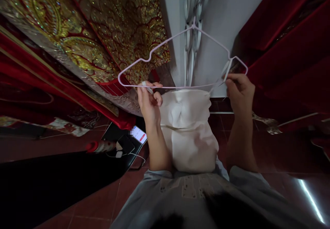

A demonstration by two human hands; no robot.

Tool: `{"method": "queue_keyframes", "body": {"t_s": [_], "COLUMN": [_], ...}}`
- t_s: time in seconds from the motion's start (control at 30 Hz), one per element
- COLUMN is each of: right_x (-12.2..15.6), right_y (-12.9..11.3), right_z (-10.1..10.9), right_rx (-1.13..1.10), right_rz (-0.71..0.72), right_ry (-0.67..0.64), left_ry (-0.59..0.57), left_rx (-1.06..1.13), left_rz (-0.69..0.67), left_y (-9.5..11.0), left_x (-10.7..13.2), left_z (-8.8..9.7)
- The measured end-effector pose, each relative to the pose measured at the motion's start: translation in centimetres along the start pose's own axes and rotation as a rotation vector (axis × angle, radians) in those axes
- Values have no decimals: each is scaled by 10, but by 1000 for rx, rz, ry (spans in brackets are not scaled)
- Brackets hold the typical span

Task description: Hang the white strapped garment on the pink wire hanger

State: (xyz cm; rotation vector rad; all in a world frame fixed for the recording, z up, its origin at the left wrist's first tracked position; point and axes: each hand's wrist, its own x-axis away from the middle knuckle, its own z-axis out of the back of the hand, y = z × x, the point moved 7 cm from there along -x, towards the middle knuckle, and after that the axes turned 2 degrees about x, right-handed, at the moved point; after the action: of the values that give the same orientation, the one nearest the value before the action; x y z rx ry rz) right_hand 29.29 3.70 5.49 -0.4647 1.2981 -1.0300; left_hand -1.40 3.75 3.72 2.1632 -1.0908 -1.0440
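A pale pink clothes hanger [170,38] hangs by its hook in front of me. Below its lower bar is a cream garment [190,132] with a folded top and a wavy right edge. My right hand [241,91] is closed, pinching a thin white strap [227,69] that loops over the hanger's right notch. At the left end of the lower bar, my left hand [149,101] has its fingers curled around a short white strap piece [146,86], close against the bar. How that piece joins the garment is hidden.
Gold-embroidered red garments [123,26] hang at the left, dark red cloth [288,60] at the right. A grey metal scroll rack [190,50] stands against the pale wall. A black bench [136,150] at lower left bears a lit phone [139,134], a dark device [126,144] and a red-capped bottle [100,146].
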Motion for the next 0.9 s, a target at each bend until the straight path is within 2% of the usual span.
{"method": "queue_keyframes", "body": {"t_s": [0.1, 0.2, 0.33, 0.43, 0.5, 0.53, 0.6, 0.7, 0.77, 0.83, 0.9], "right_x": [-4, -11, -24, -16, 0, 8, 18, 23, 26, 27, 26], "right_y": [-5, 1, 29, 51, 53, 49, 31, 4, -6, -9, -9], "right_z": [-2, 2, 40, 66, 70, 67, 46, -5, -28, -34, -31], "right_rx": [-31, -48, -72, -47, -32, -26, 2, 84, 110, 116, 128], "right_rz": [-22, -20, 80, 111, 113, 117, 119, 73, 39, 28, 31], "right_ry": [67, 149, 417, 638, 749, 754, 624, 182, -6, -53, -39], "left_ry": [-13, -36, -58, -46, -28, -16, 0, 9, 18, 67, 177], "left_rx": [13, 37, 52, 39, 34, 30, 19, 15, -6, -83, -201], "left_rz": [8, 8, 27, 56, 74, 84, 110, 120, 101, 45, -76], "left_y": [-4, -3, -2, -6, -9, -10, -12, -12, -11, -8, 0], "left_x": [1, 2, 2, 2, 3, 4, 6, 9, 10, 9, 6], "left_z": [-1, -2, -2, 0, 0, 0, -2, -3, 0, 12, 31]}}
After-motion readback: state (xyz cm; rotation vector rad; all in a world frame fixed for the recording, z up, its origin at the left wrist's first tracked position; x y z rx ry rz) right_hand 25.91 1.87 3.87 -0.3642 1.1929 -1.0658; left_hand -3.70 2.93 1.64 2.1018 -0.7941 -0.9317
